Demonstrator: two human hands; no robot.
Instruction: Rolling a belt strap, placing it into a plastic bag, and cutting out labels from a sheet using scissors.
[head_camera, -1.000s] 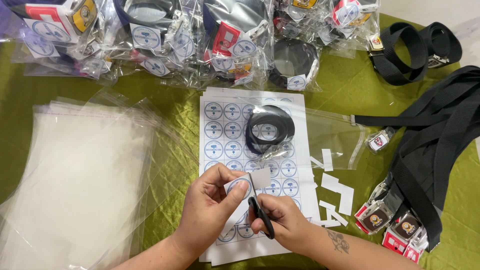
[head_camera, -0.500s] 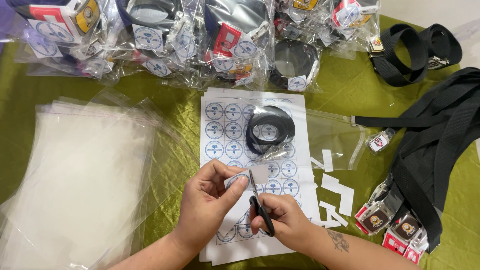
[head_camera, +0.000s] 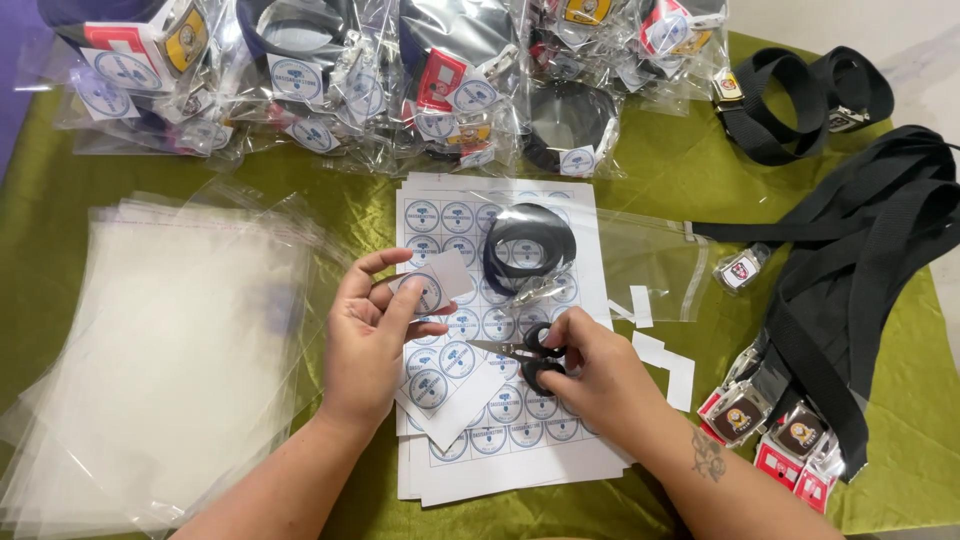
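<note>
My left hand (head_camera: 368, 340) pinches a small cut paper piece with a round blue sticker (head_camera: 437, 283) between thumb and fingers. My right hand (head_camera: 600, 375) grips small black-handled scissors (head_camera: 520, 352), blades pointing left toward the left hand, lying low over the sticker sheets (head_camera: 500, 420). These white sheets carry rows of round blue stickers. A coiled black belt in a clear bag (head_camera: 530, 245) rests on the upper part of the sheets.
A stack of clear plastic bags (head_camera: 170, 350) lies at left. Several bagged belts (head_camera: 380, 90) pile along the far edge. Loose black belts with buckles (head_camera: 850, 280) lie at right. White paper scraps (head_camera: 665, 360) sit right of the sheets on the green cloth (head_camera: 680, 160).
The left hand has lifted the cut sticker piece away to the left. The right hand has turned the scissors from upright to lying flat, pointing left.
</note>
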